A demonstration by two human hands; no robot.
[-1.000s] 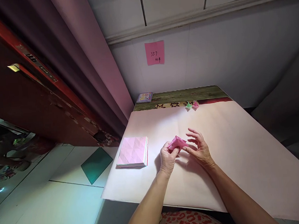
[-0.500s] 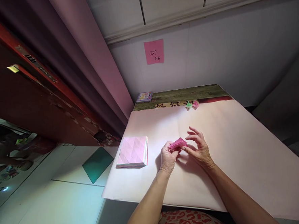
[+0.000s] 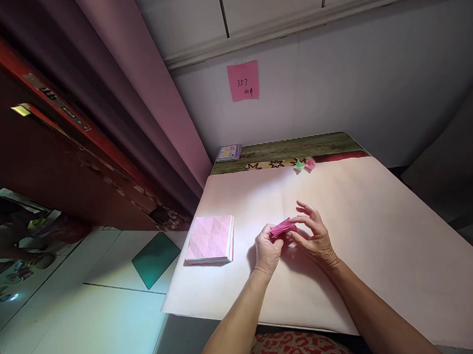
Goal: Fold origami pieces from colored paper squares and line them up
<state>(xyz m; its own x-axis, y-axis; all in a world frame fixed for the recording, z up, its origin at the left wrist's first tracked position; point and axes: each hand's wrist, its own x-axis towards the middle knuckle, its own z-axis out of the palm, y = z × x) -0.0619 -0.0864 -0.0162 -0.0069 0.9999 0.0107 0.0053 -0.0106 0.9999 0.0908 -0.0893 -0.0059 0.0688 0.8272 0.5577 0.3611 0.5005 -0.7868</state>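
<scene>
Pink folded paper (image 3: 280, 228) sits pinched in the left hand (image 3: 268, 253), right hand (image 3: 319, 242) pinching its edge; I'd go light, avoid crumpling.

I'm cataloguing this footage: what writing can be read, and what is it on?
"357": handwritten on the pink note on the wall.
Below it, two handwritten characters: too small to read surely.
Printed packet on the table: cover print too small to read.
</scene>
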